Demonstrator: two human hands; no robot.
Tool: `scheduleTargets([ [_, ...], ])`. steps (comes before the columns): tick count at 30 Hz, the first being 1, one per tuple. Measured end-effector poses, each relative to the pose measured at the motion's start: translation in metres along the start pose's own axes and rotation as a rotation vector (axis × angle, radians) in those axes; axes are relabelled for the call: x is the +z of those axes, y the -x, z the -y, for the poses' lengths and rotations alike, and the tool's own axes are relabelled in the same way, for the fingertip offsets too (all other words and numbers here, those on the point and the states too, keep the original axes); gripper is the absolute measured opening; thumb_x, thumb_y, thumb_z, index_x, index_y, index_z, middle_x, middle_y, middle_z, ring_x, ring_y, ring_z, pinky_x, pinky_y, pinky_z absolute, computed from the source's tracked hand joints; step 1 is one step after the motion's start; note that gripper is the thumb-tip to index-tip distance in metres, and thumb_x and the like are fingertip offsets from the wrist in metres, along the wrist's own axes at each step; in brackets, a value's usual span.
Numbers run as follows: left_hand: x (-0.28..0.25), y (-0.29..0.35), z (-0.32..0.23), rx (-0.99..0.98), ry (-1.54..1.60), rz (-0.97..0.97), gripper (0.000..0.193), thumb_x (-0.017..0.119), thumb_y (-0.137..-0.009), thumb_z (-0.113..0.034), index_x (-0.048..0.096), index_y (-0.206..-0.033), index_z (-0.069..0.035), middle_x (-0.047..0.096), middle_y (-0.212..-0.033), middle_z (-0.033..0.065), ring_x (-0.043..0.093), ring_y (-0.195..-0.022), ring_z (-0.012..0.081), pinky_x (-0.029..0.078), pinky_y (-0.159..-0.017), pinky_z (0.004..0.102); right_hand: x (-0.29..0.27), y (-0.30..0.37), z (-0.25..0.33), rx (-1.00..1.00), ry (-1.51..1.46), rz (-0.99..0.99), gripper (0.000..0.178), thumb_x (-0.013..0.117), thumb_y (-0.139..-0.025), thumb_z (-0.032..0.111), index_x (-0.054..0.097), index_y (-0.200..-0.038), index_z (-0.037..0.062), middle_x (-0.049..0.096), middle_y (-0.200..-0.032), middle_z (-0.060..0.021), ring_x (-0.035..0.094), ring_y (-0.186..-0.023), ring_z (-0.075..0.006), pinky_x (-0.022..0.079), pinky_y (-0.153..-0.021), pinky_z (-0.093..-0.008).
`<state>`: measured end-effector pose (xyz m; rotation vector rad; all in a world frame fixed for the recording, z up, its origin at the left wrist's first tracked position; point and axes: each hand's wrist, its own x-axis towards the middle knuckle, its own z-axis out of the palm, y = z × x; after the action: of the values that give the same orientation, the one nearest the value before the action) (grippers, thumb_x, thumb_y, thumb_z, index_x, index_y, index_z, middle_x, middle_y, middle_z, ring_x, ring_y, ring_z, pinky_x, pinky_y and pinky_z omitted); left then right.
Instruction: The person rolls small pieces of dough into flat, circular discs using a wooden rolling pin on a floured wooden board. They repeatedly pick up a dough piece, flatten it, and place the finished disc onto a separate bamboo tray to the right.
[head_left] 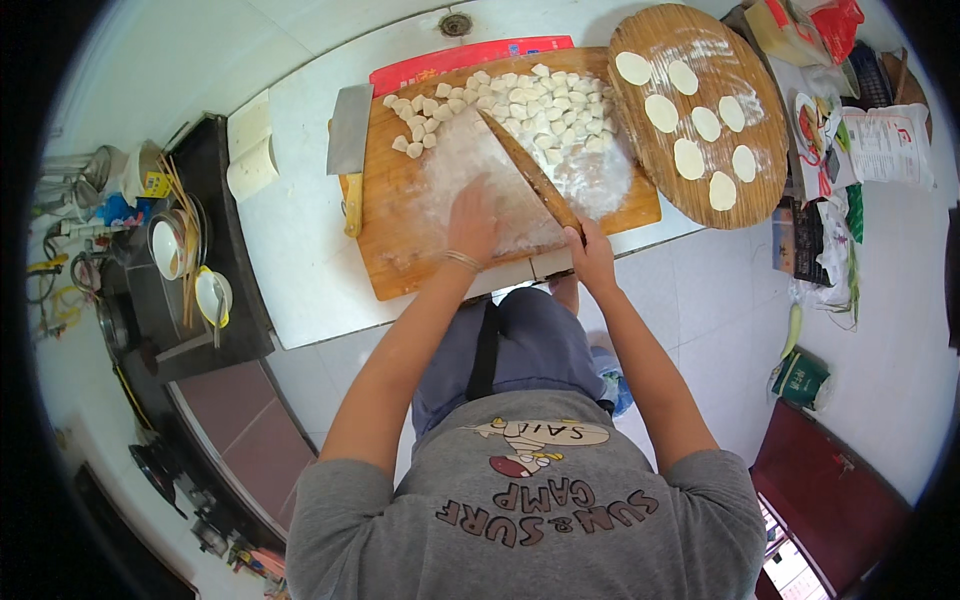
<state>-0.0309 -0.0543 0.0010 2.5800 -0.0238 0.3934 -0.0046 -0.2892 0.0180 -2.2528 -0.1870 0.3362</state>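
My right hand (591, 252) is closed round the near end of a long, slim wooden rolling pin (530, 172). The pin lies slantwise over the large wooden board (400, 255), its far end among the dough pieces. My left hand (474, 220) rests over a floury patch of the board, left of the pin; its fingers point away from me and look stretched out, though a little blurred. Small cut dough pieces (560, 105) cover the far part of the board, with white flour (600, 190) around them. At the board's left edge lies a cleaver (349, 130) with a yellow handle.
Several flat dough rounds (706, 124) lie on a round wooden board (755, 90) at the far right. A red flat package (470, 62) sits behind the large board. On a dark counter to the left stand bowls (168, 250) with chopsticks. Bags (885, 145) crowd the right side.
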Motion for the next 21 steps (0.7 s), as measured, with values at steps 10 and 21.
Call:
scheduleTargets([
  [10,0.029,-0.011,-0.015,-0.245,-0.092,0.137,0.079,0.058,-0.086,-0.044,0.029,-0.147,-0.003,0.020,-0.155,0.0203,0.019,-0.143,0.0361,0.011,-0.116,0.0514,-0.007,-0.010,0.008,-0.095,0.121,-0.051,0.035,0.059,-0.092,0.029,0.058,-0.116,0.0035,0.063,-0.108,-0.0177,0.060,-0.100,-0.0380,0.049,-0.082,-0.0434],
  [21,-0.038,0.058,0.054,-0.209,-0.283,0.172,0.068,0.047,-0.095,-0.042,0.029,-0.149,-0.005,0.023,-0.156,0.0179,0.021,-0.143,0.0392,0.012,-0.116,0.0523,0.016,-0.032,0.022,-0.431,0.614,0.347,0.039,0.059,-0.089,0.032,0.056,-0.122,0.0112,0.056,-0.128,-0.0131,0.059,-0.107,-0.0313,0.049,-0.082,-0.0452],
])
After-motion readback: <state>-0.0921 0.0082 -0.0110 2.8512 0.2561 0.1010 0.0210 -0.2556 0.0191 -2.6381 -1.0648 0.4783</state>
